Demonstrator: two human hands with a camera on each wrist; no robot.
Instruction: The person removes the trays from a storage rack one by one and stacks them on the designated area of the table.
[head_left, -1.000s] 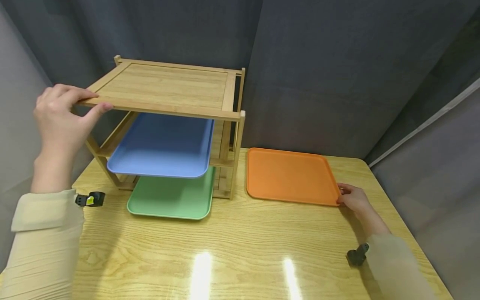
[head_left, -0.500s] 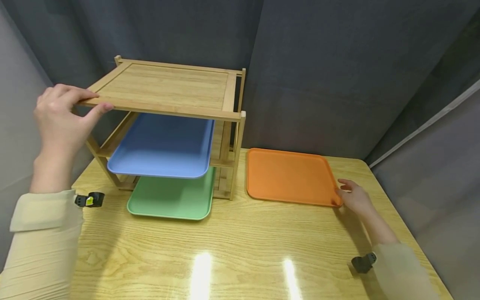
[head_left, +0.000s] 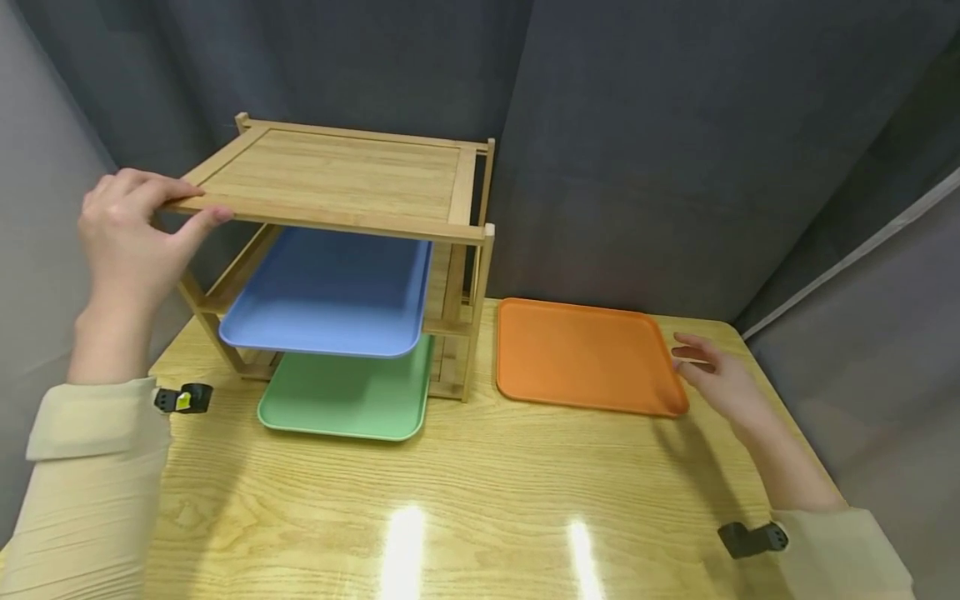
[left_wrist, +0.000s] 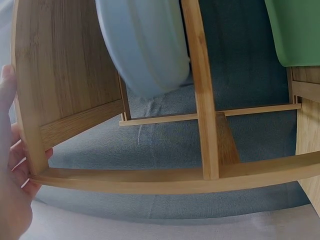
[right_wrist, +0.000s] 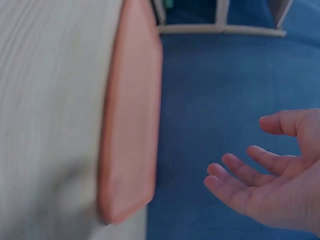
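On table (head_left: 480, 492): three trays, one rack (head_left: 337, 179), two hands.

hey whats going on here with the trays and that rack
A person grips the top shelf's front corner of a wooden rack with the left hand. A blue tray sits on its middle level and a green tray at the bottom. The right hand hovers open beside an orange tray lying flat on the table, not gripping it.

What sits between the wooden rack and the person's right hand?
The orange tray lies flat on the table, between the wooden rack and the open right hand. The head view shows it.
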